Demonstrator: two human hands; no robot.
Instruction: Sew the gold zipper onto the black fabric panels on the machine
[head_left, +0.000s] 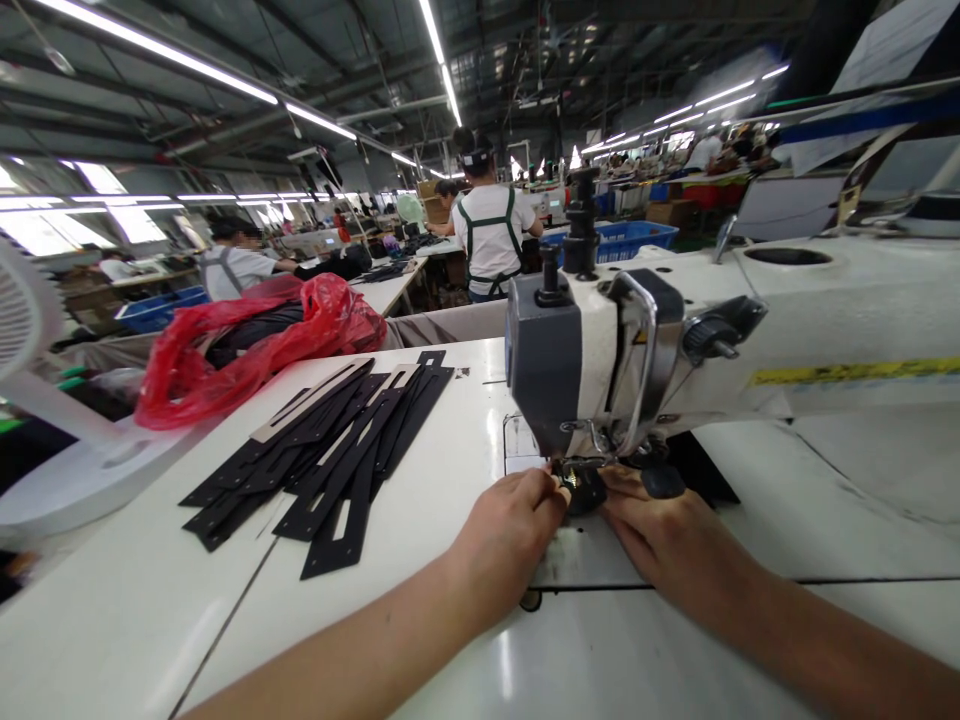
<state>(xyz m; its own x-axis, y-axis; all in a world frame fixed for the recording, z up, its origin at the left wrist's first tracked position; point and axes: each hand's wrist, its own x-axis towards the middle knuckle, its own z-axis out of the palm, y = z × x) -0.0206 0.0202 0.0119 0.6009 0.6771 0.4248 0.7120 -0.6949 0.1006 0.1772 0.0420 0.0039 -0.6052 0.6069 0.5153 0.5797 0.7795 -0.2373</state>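
Under the head of a white and dark grey sewing machine lies a small black piece with a gold-coloured, toothed-looking detail. My left hand pinches its left side, with thumb and forefinger close to the needle area. On the other side, my right hand grips the piece; its fingertips are partly hidden under the machine head. Behind my right hand a flat black strip shows on the machine bed; whether it joins the piece in my hands is hidden.
Left of the machine, black slotted strips lie in a loose pile on the white table. Beyond them sit a red plastic bag with dark material and a white fan. Co-workers and blue crates are farther off.
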